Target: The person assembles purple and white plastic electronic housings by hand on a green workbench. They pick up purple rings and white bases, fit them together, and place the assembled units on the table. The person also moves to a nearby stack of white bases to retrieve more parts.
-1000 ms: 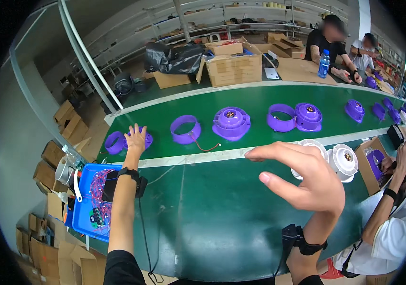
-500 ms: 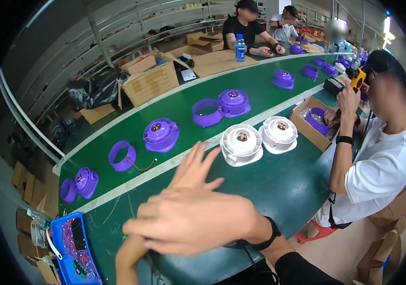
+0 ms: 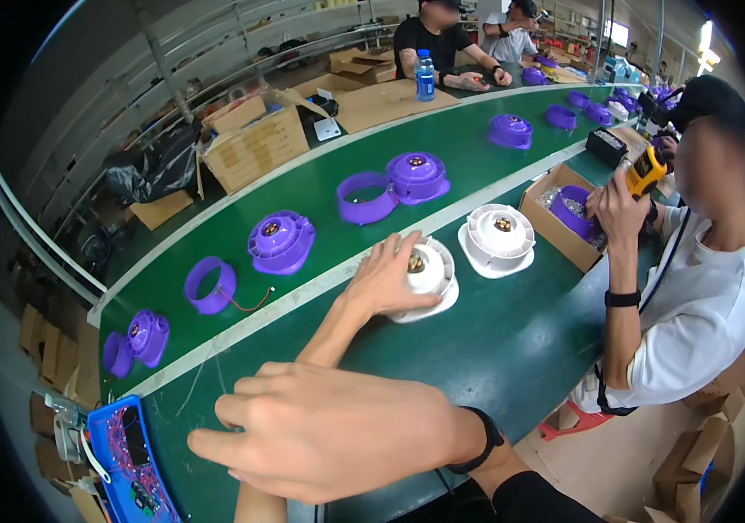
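Observation:
My left hand reaches forward with its fingers and thumb around one white round plastic housing, which has a flat base and brass-coloured contacts at its centre. A second white housing stands just to its right. Nearer to me, my right hand, with a dark band at the wrist, crosses over my left forearm. Its fingers are curled and point left; whatever lies under them is hidden.
Purple housings and purple rings line the green conveyor belt. At lower left is a blue tray of wires. On the right, a person holds a yellow tool beside a cardboard box. A blue bottle stands across.
My left hand has moved right and closed around the nearer white housing, which now stands apart from the other one. My right hand has shifted slightly left and down.

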